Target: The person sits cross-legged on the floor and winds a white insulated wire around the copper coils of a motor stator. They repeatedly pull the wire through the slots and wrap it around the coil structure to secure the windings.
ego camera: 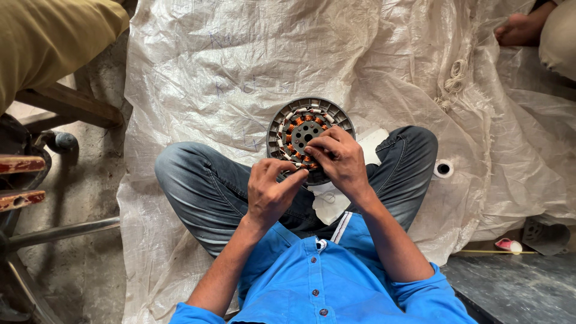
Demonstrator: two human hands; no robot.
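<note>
Sitting cross-legged on the white sheet (240,72), I hold the round motor part (306,135) on my lap. My right hand (341,161) pinches its copper coils at 6 o'clock; my left hand (270,192) is closed at its edge. I think careful, small finger moves come next.
</note>
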